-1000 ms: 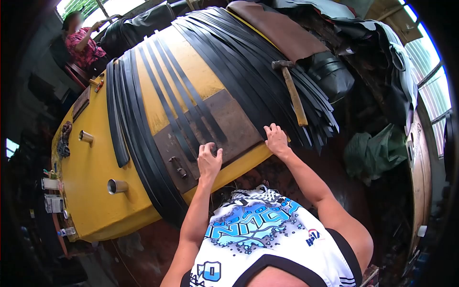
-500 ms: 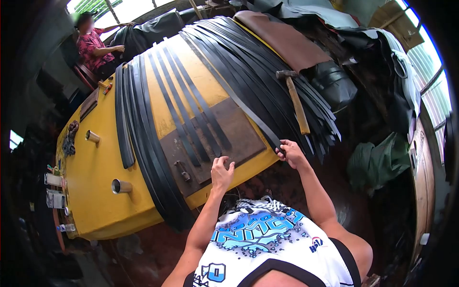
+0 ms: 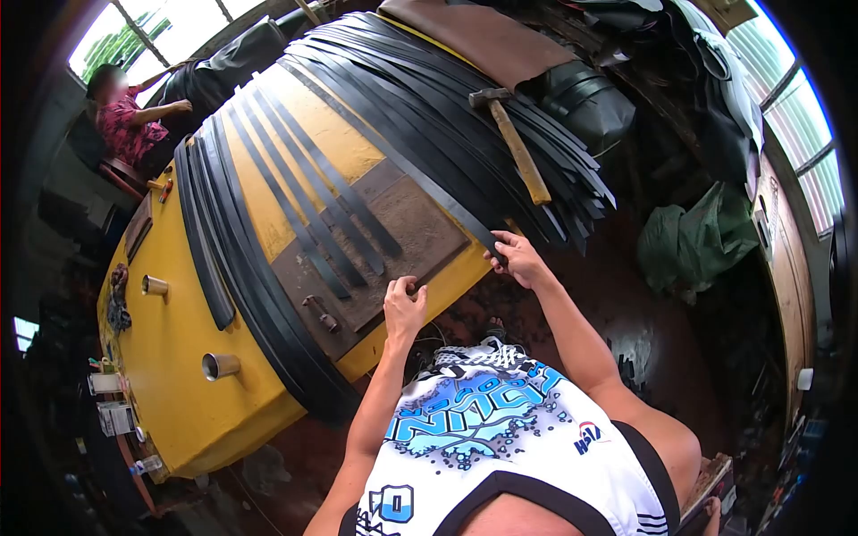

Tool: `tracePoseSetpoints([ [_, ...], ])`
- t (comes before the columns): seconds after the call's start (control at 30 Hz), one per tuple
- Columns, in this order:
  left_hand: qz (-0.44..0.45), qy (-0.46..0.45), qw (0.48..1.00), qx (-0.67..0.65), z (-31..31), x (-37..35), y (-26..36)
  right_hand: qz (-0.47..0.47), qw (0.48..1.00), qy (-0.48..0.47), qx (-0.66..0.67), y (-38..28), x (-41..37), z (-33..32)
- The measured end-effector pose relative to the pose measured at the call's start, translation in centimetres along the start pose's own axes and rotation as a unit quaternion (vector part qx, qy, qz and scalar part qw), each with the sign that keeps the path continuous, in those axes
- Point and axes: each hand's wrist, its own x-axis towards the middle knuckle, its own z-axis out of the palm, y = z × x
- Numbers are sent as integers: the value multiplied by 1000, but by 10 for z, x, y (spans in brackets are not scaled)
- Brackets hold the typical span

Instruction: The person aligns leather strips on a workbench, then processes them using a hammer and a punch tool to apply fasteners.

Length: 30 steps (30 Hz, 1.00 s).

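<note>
Metal cups (image 3: 221,366) (2, contents unclear); right hand (image 3: 518,259) pinching strip (image 3: 451,205), left hand (image 3: 405,306) loosely spread

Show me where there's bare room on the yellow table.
Bare: yellow tabletop around the metal cups, left of the left strip bundle; also between the loose strips and the strip in the right hand. Crowded: right side, under piled strips and hammer.

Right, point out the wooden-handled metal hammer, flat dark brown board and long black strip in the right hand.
Wooden-handled metal hammer (image 3: 517,145): head view, middle of the handle.
Flat dark brown board (image 3: 422,227): head view, bare upper surface.
Long black strip (image 3: 411,169) in the right hand (image 3: 520,259): head view, flat upper face.
</note>
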Motion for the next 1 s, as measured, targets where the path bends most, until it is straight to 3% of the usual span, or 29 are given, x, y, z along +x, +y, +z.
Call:
tracePoseSetpoints([
  [0.23,8,9,1000,-2,7,-6,-4,-8,1000,-8,8,5,1,-1],
  [0.3,50,25,998,18,12,-5,-10,-17,1000,9,0,6,1,1],
  [0.5,65,12,998,-3,8,25,35,-83,996,-28,-33,-28,-28,17],
  [0.67,248,129,960,22,15,61,93,-87,994,-56,-29,-55,-74,15],
  [0.77,329,145,931,68,27,75,109,-130,985,-105,-51,-72,-107,13],
  [0.8,285,56,957,17,25,76,115,-138,982,-123,-34,-75,-114,9],
  [0.83,288,64,955,-14,25,75,123,-140,982,-123,-34,-75,-114,7],
  [0.9,251,11,968,-13,19,72,141,-279,958,-62,-23,-73,-110,5],
  [0.93,254,10,967,-13,10,68,156,-369,920,24,-127,-70,-100,10],
  [0.97,271,-28,956,-110,0,63,173,-370,920,27,-126,-69,-93,18],
  [1.0,286,-66,934,-206,-10,56,190,-450,851,84,-256,-68,-88,25],
])
